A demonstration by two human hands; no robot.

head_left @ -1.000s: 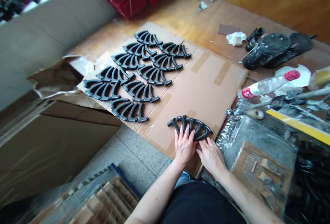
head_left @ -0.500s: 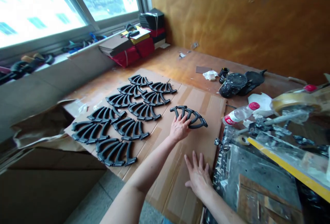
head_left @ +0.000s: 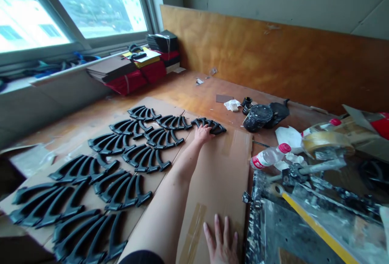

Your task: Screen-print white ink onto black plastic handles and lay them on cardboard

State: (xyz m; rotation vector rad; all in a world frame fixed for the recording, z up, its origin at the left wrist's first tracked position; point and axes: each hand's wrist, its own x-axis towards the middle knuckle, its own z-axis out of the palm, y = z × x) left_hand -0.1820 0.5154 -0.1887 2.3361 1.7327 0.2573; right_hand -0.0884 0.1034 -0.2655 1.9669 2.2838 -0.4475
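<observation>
My left hand [head_left: 203, 134] reaches far forward, its fingers on a black fan-shaped ribbed piece [head_left: 218, 126] at the cardboard's far edge. The fingers partly cover that piece, and it looks gripped at its near side. Flat on the cardboard sheet [head_left: 225, 174], near its right side, lies my right hand [head_left: 223, 245] with fingers spread and nothing in it. To the left, several like black pieces [head_left: 146, 158] lie in two slanting rows, some overlapping. The nearest one in the far row [head_left: 173, 122] is just left of the piece under my left hand.
On the right are a plastic bottle [head_left: 270, 155], rolls of tape [head_left: 328, 142], black-stained containers [head_left: 258, 117] and a dark work plate [head_left: 282, 223] with a yellow-edged strip [head_left: 319, 227]. Stacked red and black sheets [head_left: 136, 75] stand by the window. A wooden board [head_left: 258, 57] closes the back.
My left hand has carried the black piece forward, to the far end beside the second row. The view has shifted closer over the table. My right hand still rests flat on the cardboard.
</observation>
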